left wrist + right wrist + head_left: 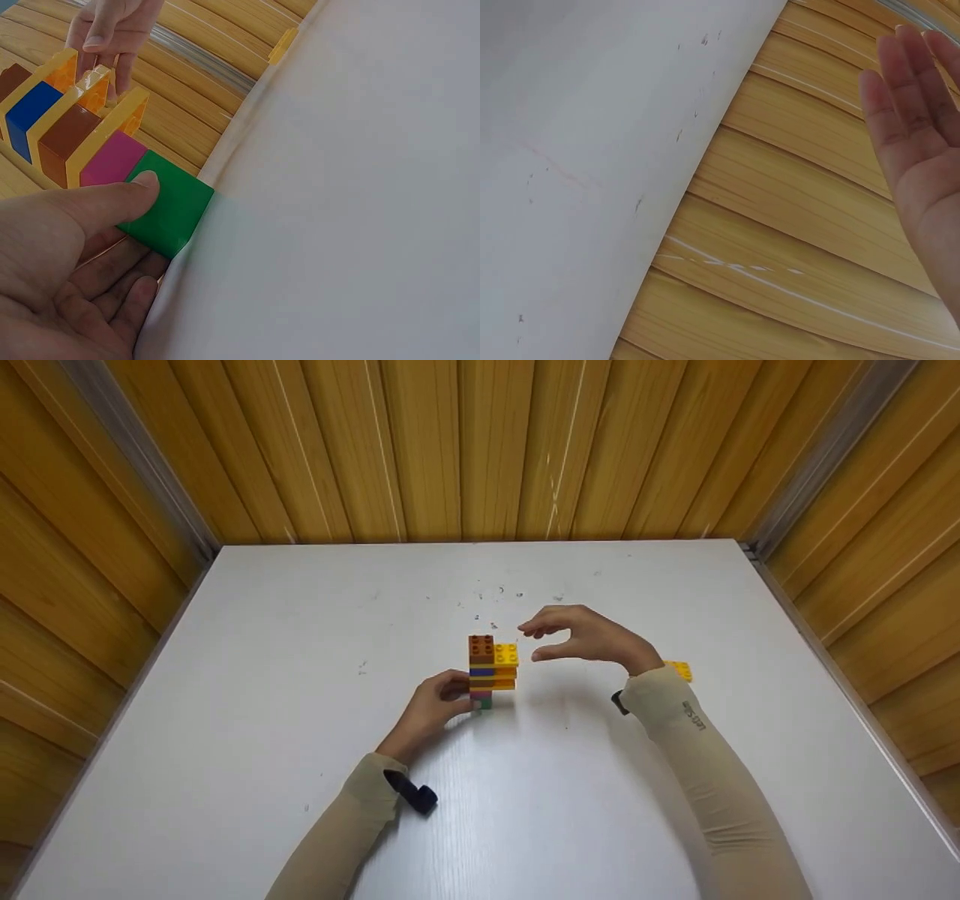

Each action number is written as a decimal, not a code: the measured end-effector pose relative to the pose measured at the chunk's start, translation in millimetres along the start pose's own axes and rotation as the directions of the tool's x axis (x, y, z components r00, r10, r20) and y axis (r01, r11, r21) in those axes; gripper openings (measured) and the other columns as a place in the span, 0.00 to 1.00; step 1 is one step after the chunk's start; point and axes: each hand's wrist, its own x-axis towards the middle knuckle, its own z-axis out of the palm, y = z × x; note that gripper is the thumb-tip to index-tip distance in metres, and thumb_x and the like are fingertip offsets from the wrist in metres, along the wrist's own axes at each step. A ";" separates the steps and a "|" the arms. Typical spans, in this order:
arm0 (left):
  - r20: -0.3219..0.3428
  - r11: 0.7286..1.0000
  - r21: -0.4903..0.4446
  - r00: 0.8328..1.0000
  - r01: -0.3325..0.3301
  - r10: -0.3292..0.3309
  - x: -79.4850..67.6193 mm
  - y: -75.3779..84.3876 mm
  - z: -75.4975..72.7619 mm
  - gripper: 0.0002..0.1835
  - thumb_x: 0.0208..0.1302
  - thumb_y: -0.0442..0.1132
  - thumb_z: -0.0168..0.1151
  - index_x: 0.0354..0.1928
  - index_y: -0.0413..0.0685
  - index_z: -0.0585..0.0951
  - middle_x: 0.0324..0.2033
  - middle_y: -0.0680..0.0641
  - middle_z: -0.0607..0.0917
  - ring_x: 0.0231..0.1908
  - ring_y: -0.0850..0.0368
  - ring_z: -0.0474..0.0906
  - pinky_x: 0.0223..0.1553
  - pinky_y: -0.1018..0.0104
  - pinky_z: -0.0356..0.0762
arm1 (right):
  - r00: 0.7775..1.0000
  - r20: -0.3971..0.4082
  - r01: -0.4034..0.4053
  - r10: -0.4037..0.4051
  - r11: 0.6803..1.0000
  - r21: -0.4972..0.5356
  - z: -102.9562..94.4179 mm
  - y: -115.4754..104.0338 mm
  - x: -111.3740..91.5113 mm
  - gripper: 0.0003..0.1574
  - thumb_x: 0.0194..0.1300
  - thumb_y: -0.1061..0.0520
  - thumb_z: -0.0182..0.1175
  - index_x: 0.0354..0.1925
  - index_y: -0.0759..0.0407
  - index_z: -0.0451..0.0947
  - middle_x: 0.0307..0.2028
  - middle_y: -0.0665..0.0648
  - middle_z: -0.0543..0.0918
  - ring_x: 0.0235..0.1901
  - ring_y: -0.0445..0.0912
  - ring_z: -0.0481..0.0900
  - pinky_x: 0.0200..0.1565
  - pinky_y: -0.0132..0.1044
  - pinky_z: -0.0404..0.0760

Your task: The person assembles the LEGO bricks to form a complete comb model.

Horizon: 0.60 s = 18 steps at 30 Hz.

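A tower of toy building bricks (481, 650) stands upright on the white table, with brown, blue, pink and green blocks and several yellow plates jutting out to the right. My left hand (435, 705) grips its lower part. In the left wrist view the thumb presses the green brick (176, 202) at the base, beside the pink brick (114, 159), with fingers behind. To the right of the tower, my right hand (589, 636) hovers apart from it, fingers loosely bent and holding nothing. The right wrist view shows that palm (934, 180) bare.
Partly behind the right sleeve lies another yellow brick piece (681, 670) on the table (300, 622). Small dark marks dot the tabletop beyond the tower. Wood-patterned walls (480, 450) enclose the back and both sides.
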 end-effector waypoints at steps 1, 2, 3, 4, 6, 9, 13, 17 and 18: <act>0.002 1.000 -0.006 1.000 -0.001 0.001 0.1 -0.4 -0.2 0.20 0.59 0.35 0.67 0.54 0.48 0.78 0.53 0.47 0.83 0.56 0.53 0.78 0.62 0.59 0.72 | 1.000 0.003 -0.017 0.017 1.000 -0.003 -1.3 1.4 -1.0 0.28 0.56 0.54 0.70 0.56 0.55 0.79 0.49 0.55 0.82 0.52 0.53 0.78 0.56 0.48 0.78; 0.002 1.000 -0.012 1.000 -0.004 0.004 0.2 -0.9 -0.4 0.20 0.58 0.35 0.67 0.54 0.48 0.78 0.53 0.47 0.82 0.56 0.52 0.78 0.62 0.58 0.72 | 0.999 0.008 -0.035 0.035 0.999 -0.012 -2.6 2.8 -1.9 0.28 0.56 0.54 0.70 0.56 0.54 0.79 0.49 0.55 0.82 0.52 0.53 0.78 0.56 0.48 0.78; 0.003 1.000 -0.018 1.000 -0.006 0.006 0.6 -1.6 -0.5 0.20 0.58 0.35 0.67 0.54 0.48 0.78 0.53 0.47 0.82 0.56 0.52 0.77 0.62 0.58 0.72 | 0.999 0.014 -0.051 0.051 0.999 -0.019 -4.0 4.1 -2.8 0.28 0.56 0.53 0.70 0.56 0.54 0.79 0.49 0.55 0.82 0.52 0.54 0.78 0.56 0.49 0.77; 0.003 1.000 -0.023 1.000 -0.008 0.008 0.7 -2.2 -0.6 0.20 0.58 0.36 0.68 0.54 0.47 0.77 0.53 0.46 0.82 0.57 0.52 0.77 0.62 0.58 0.72 | 0.997 0.019 -0.071 0.072 0.997 -0.028 -5.3 5.5 -3.9 0.28 0.56 0.53 0.70 0.56 0.54 0.79 0.49 0.55 0.82 0.52 0.54 0.78 0.57 0.50 0.77; 0.005 1.000 -0.024 1.000 -0.011 0.012 0.8 -2.6 -0.6 0.20 0.58 0.35 0.67 0.54 0.47 0.77 0.53 0.46 0.82 0.57 0.51 0.77 0.62 0.58 0.72 | 0.995 0.026 -0.100 0.101 0.994 -0.051 -8.0 9.0 -6.6 0.28 0.57 0.52 0.69 0.56 0.53 0.78 0.49 0.55 0.82 0.53 0.54 0.78 0.57 0.51 0.77; 0.004 1.000 -0.014 1.000 -0.014 0.014 1.0 -2.5 -0.3 0.20 0.58 0.34 0.67 0.54 0.46 0.77 0.53 0.46 0.82 0.57 0.52 0.77 0.62 0.58 0.72 | 0.991 0.030 -0.126 0.129 0.989 -0.078 -12.3 13.9 -11.4 0.28 0.57 0.52 0.69 0.56 0.53 0.78 0.50 0.55 0.81 0.53 0.56 0.77 0.56 0.52 0.77; 0.001 1.000 -0.004 1.000 -0.009 0.009 0.5 -1.2 0.0 0.20 0.59 0.33 0.66 0.54 0.47 0.77 0.53 0.46 0.82 0.56 0.52 0.77 0.62 0.58 0.72 | 0.986 0.033 -0.161 0.165 0.981 -0.107 -18.5 20.3 -18.3 0.28 0.57 0.52 0.69 0.56 0.53 0.78 0.50 0.56 0.81 0.53 0.57 0.77 0.56 0.54 0.76; 0.002 1.000 -0.010 1.000 -0.002 0.002 0.6 -1.3 0.0 0.20 0.59 0.34 0.66 0.54 0.48 0.77 0.53 0.46 0.82 0.57 0.52 0.77 0.63 0.57 0.71 | 0.977 0.032 -0.206 0.212 0.970 -0.127 -25.7 27.9 -25.8 0.29 0.57 0.52 0.70 0.56 0.54 0.78 0.50 0.57 0.81 0.53 0.55 0.77 0.57 0.56 0.75; 0.003 1.000 -0.010 1.000 0.000 0.000 0.8 -1.5 -0.1 0.20 0.59 0.34 0.66 0.54 0.48 0.77 0.53 0.46 0.82 0.57 0.52 0.77 0.63 0.58 0.71 | 0.974 0.031 -0.219 0.225 0.966 -0.136 -27.6 30.1 -27.5 0.29 0.57 0.51 0.69 0.57 0.54 0.78 0.50 0.57 0.81 0.53 0.55 0.76 0.57 0.56 0.75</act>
